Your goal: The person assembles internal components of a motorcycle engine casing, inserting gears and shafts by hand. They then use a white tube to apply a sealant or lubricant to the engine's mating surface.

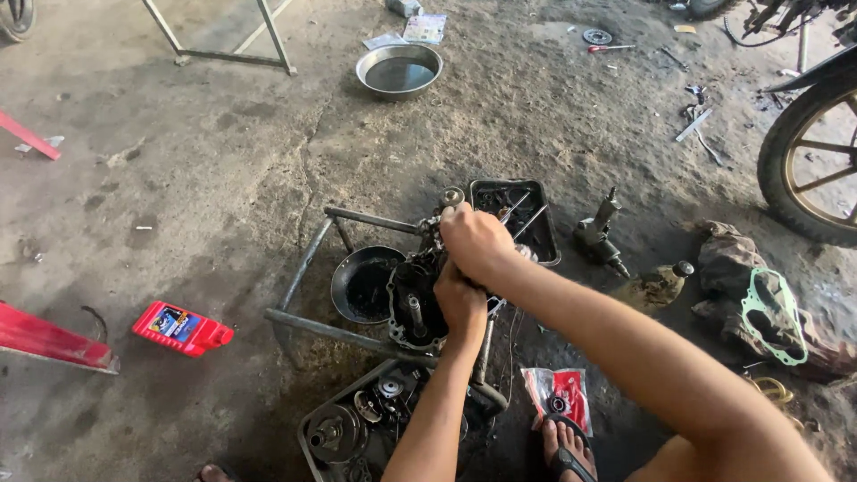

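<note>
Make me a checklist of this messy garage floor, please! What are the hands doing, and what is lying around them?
Surface: stained, cracked concrete floor, oily under the work.
Job's things: greasy engine case sitting on a metal frame stand.
Clutter: parts tray of gears, black tray, dark bowl, red oil bottle, steel basin, red parts packet, green gasket on rags.
Grippers: left hand and right hand both on the engine case; grip details hidden.
Cables: nothing seen clearly.
Surroundings: motorcycle wheel at right, the person's sandalled foot.
</note>
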